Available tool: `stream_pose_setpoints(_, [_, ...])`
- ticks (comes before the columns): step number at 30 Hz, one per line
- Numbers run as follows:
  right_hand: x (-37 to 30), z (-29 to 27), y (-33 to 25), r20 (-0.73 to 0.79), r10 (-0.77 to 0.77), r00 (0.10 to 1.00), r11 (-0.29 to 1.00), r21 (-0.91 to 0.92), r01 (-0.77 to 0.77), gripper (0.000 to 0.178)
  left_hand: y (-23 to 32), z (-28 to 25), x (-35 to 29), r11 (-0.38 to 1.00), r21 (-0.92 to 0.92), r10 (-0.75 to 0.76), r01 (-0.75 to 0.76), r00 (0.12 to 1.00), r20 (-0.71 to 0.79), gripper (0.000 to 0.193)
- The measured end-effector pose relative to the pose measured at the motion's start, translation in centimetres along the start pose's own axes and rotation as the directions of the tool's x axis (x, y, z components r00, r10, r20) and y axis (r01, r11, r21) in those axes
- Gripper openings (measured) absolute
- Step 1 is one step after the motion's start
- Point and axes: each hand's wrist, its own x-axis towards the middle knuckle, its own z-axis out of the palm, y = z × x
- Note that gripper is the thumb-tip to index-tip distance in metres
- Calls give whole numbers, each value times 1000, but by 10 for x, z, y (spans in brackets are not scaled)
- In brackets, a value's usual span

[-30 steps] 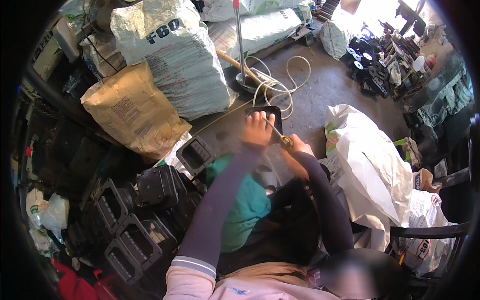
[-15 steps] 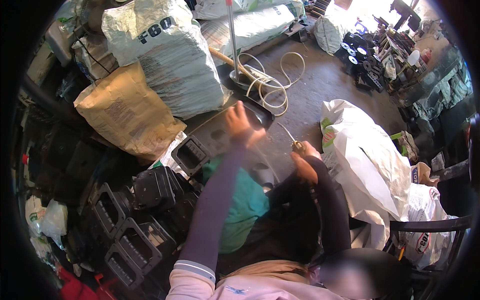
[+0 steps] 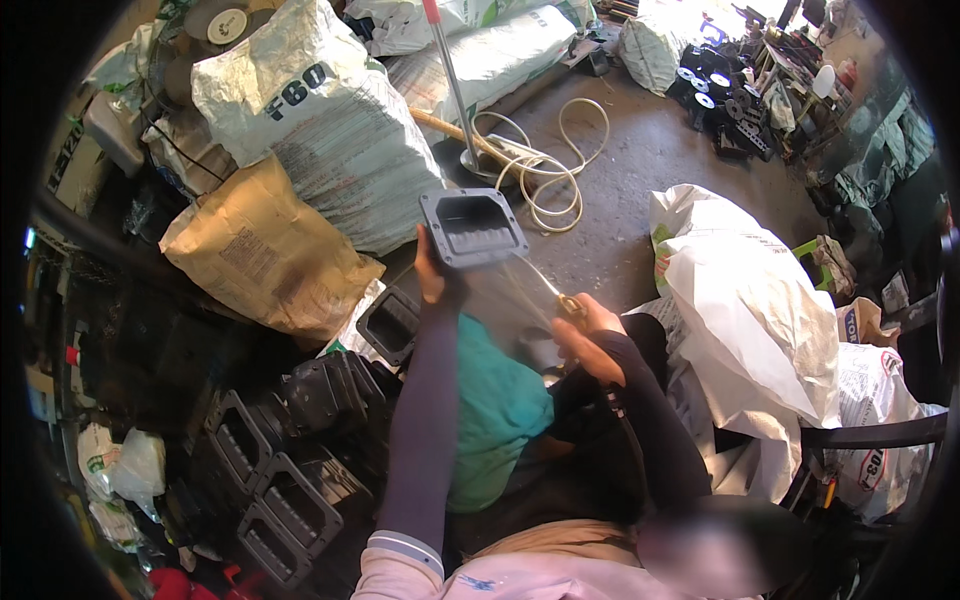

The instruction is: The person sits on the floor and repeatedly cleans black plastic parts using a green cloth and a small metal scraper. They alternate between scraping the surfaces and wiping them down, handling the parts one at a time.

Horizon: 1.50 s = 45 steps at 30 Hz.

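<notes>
My left hand (image 3: 431, 268) grips the left side of a dark grey rectangular housing (image 3: 436, 228), holding it up with its hollow, ribbed face showing. Bolt holes dot the flange around that hollow. To its lower right, my right hand (image 3: 592, 335) is closed around a brass-coloured blow gun (image 3: 571, 305). From this, a thin pale spout (image 3: 541, 274) points at the housing's lower right corner, apparently just short of it. A dark hose hangs below my right wrist. Green cloth (image 3: 497, 410) lies beside my left forearm.
More dark housings (image 3: 290, 505) are piled at my left, one (image 3: 390, 325) close to my forearm. Behind stand a brown paper sack (image 3: 265, 255) and a large white sack (image 3: 345, 150). A cream hose (image 3: 560, 180) coils on the floor. A white bag (image 3: 745, 300) stands at right.
My left hand, blurred and with fingers spread before, now grips the housing with its hollow face in view. My right hand has shifted slightly left and down, still around the blow gun.
</notes>
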Motion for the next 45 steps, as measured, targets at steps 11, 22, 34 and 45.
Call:
stream_pose_setpoints(11, [8,18,-10,38,-95,995,965,-240,101,37,-2,-23,16,995,70,-61,71,990,-131,49])
stream_pose_setpoints(22, [31,46,-34,41,-290,956,908,-303,289,37,-3,-17,6,969,232,81,-89,996,45,45])
stream_pose_setpoints(34, [20,42,-30,27,-280,959,897,-350,272,33,-8,-39,15,985,161,65,-67,998,18,44])
stream_pose_setpoints(45, [31,7,-7,-82,-13,997,950,-312,-14,38,-6,-48,26,977,-133,-171,166,985,-27,45])
